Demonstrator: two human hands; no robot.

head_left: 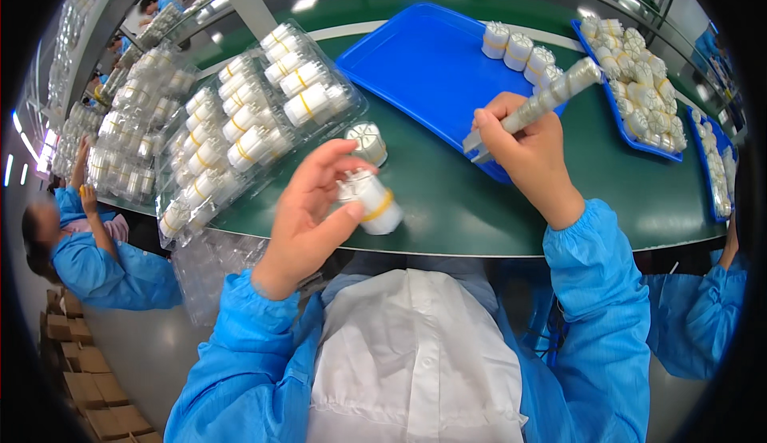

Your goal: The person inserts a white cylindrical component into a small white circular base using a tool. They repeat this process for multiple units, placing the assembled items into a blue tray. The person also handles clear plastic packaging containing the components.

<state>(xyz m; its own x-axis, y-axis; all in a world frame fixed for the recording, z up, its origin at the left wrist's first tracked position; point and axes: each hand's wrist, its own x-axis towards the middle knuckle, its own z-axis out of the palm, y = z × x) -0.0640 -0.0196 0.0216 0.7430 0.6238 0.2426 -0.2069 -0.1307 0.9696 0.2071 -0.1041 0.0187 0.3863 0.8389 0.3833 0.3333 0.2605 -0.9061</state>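
My left hand (313,207) holds a white cylindrical part (380,207) with a yellow band round it, tilted above the front of the green bench. Its prongs point towards my fingers. Just behind stands another white cylinder (367,143), upright on the bench with its slotted top showing. My right hand (523,151) is closed round a pair of tweezers (547,98) whose grip is wrapped in clear or greyish tape. The two tips point down and left, over the near edge of a blue tray (415,63). Several white cylinders (518,47) line that tray's right side.
On the left, a clear plastic blister tray (272,143) holds rows of yellow-banded cylinders, with stacked trays (140,119) beyond. More filled blue trays (675,154) stand at the right. Co-workers sit at both sides: a blue sleeve (120,275) on the left, another (695,315) on the right.
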